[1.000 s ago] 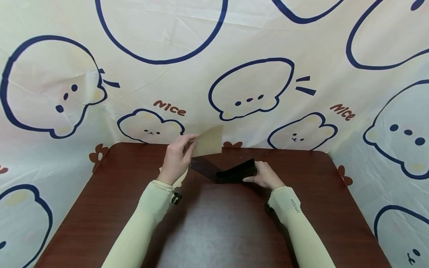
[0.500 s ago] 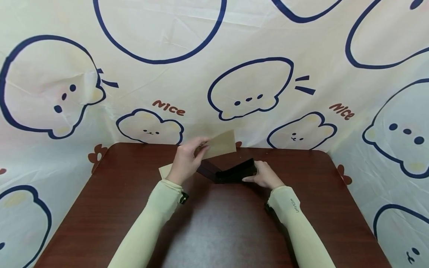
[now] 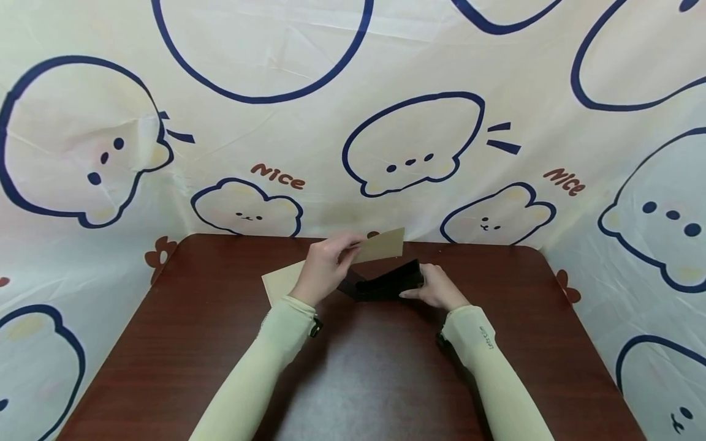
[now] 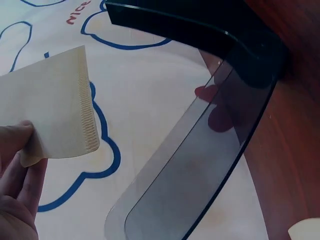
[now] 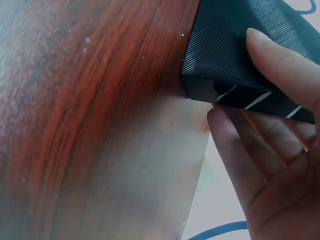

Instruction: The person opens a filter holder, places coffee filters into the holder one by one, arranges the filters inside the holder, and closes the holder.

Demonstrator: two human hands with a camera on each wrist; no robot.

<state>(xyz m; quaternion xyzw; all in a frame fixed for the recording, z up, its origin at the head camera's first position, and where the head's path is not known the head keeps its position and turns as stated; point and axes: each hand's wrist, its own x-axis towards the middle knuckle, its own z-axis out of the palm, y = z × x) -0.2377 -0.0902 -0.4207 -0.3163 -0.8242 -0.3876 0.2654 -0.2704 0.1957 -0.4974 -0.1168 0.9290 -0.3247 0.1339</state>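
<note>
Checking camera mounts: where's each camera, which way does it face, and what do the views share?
Head: worn on the head, facing forward and down at the table; sleeved forearms, left hand and right hand show.
Left wrist: worn there, looking past the left hand, partly visible, at its pinched paper coffee filter, a tinted lid and the printed backdrop.
Right wrist: worn there, looking at the ribbed black box; the right hand, gripping it, shows.
Shared: head and left wrist both show that filter; all three show the box.

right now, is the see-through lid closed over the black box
No, the left wrist view shows the see-through lid angled open from the black box.
</note>
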